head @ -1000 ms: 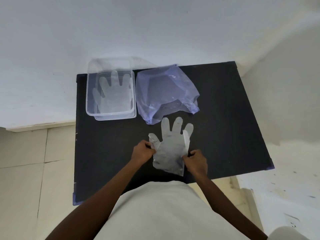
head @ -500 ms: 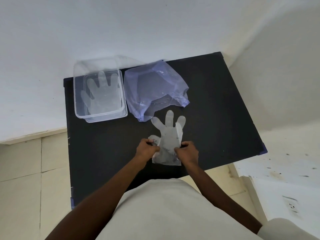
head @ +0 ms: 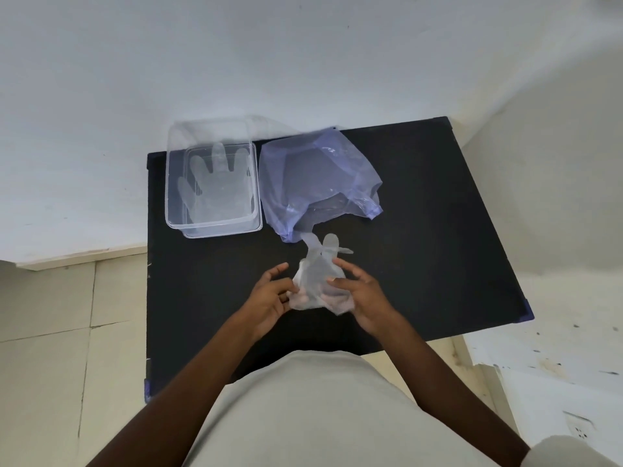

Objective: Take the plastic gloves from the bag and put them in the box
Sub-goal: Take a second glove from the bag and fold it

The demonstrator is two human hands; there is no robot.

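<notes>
A clear plastic glove (head: 318,278) is lifted off the black table (head: 421,251), crumpled at its cuff, its fingers pointing away from me. My left hand (head: 269,296) pinches its left edge and my right hand (head: 359,293) holds its right side. A clear plastic box (head: 175,183) stands at the table's back left with another clear glove (head: 215,187) lying flat inside. A pale blue plastic bag (head: 317,183) lies beside the box on its right, its mouth facing me, just beyond the held glove's fingertips.
The table stands against a white wall (head: 303,62). Tiled floor (head: 60,332) shows to the left, and a white ledge (head: 556,352) lies to the right. My light shirt (head: 320,409) fills the near bottom.
The glove lay flat on the table with both hands at its cuff; now both hands have gathered it and raised it, so it is crumpled and its fingers droop.
</notes>
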